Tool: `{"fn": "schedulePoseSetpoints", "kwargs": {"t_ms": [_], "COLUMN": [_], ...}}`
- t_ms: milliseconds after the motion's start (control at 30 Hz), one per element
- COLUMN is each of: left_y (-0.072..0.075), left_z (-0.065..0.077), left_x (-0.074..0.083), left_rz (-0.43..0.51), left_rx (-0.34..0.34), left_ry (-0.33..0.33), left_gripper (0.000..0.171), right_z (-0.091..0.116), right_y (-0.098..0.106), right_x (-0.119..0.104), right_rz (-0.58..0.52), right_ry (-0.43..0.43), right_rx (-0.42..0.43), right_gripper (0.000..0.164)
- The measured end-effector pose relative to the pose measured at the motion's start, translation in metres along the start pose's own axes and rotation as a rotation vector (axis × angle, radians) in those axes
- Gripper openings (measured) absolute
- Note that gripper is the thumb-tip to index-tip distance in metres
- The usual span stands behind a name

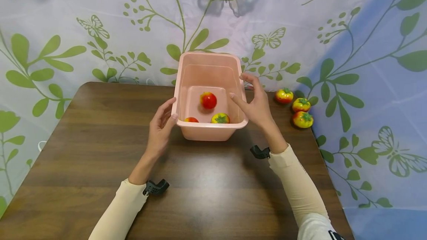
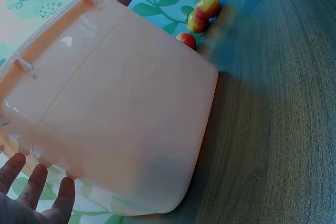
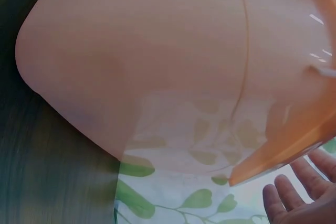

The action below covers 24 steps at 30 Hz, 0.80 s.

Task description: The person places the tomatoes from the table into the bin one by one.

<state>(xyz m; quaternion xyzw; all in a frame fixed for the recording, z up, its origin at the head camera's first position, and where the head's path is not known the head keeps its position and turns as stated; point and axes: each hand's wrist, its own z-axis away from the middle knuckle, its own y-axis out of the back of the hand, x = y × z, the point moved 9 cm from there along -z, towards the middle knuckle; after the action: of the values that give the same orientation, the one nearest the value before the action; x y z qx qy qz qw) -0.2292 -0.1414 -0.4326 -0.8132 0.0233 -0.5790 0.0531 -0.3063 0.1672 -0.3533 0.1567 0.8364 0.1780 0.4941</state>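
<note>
A pink plastic bin (image 1: 210, 132) stands at the back middle of the wooden table, its opening facing up. Inside lie a red round fruit (image 1: 208, 100), a yellow-and-red tomato-like fruit with a green leafy top (image 1: 220, 118) and another red one (image 1: 191, 120), partly hidden by the near rim. My left hand (image 1: 159, 130) holds the bin's left rim near the front corner; its fingertips meet the wall under the rim in the left wrist view. Around the right rim, my right hand (image 1: 258, 108) has its thumb over the opening and its fingers outside, spread and slightly apart from the rim (image 3: 283, 163).
Three more red-and-yellow fruits with green tops (image 1: 301, 105) sit by the table's right edge, beyond my right hand. A leaf-and-butterfly patterned cloth (image 1: 126, 21) hangs behind the brown table (image 1: 100, 151) and along its right side.
</note>
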Motion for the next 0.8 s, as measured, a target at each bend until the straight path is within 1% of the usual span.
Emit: {"fn": "schedulePoseSetpoints", "kwargs": {"t_ms": [167, 533, 800], "left_y": [0.0, -0.001, 0.0], "left_z": [0.0, 0.001, 0.001], "left_x": [0.001, 0.002, 0.002], "left_rz": [-0.016, -0.017, -0.018], "left_rx": [0.003, 0.0, 0.001], "left_ry": [0.004, 0.013, 0.01], "left_gripper": [0.05, 0.05, 0.05], "right_z": [0.001, 0.006, 0.012], "right_y": [0.004, 0.011, 0.031], "right_x": [0.002, 0.016, 0.028], "right_rz": [-0.011, -0.003, 0.022], "right_ry": [0.005, -0.048, -0.066], "right_rx": [0.015, 0.021, 0.059], "right_gripper": [0.067, 0.069, 0.069]}}
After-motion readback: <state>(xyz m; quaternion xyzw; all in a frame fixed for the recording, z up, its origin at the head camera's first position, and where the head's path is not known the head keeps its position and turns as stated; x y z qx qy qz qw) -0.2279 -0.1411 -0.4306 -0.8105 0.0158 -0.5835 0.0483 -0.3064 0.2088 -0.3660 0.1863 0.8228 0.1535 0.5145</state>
